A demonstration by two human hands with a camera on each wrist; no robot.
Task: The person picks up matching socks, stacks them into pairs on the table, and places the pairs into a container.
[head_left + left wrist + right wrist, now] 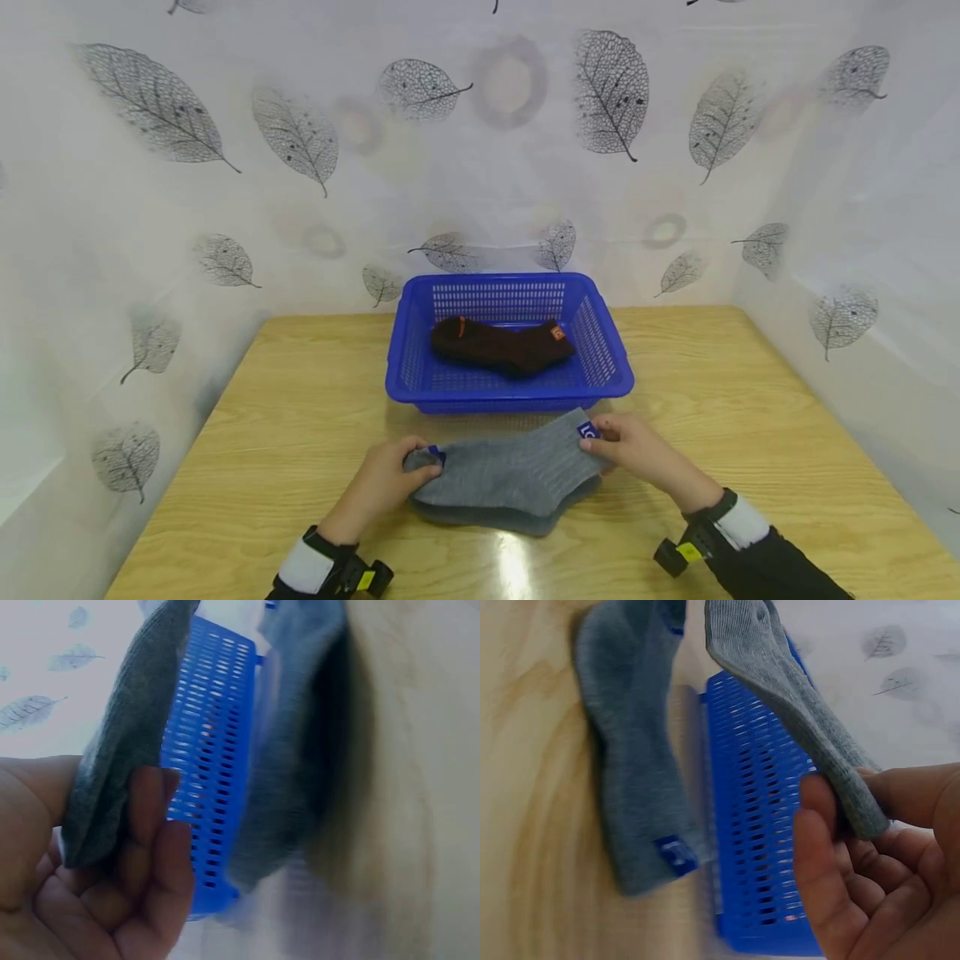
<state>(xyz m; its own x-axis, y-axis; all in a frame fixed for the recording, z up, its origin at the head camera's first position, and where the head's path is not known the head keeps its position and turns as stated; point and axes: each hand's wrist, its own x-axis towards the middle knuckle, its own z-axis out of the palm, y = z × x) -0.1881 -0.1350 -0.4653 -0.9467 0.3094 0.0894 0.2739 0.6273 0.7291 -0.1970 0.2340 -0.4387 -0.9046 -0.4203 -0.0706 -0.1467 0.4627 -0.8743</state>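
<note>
A grey sock [517, 467] with a blue label at its cuff is stretched sideways between both hands. My left hand [382, 479] pinches its left end between thumb and fingers, and my right hand [637, 450] pinches the labelled cuff at the right. Beneath it a second grey sock [495, 518] lies on the table, partly covered in the head view. The right wrist view shows the held sock [780, 682] raised apart from the lower sock [637, 772], whose own blue label faces up.
Just beyond the socks stands a blue perforated plastic basket [510, 398]. Dark brown socks [502, 348] with orange marks lie inside it. The wooden table [315, 392] is backed by a leaf-patterned cloth [480, 183] at the rear and sides.
</note>
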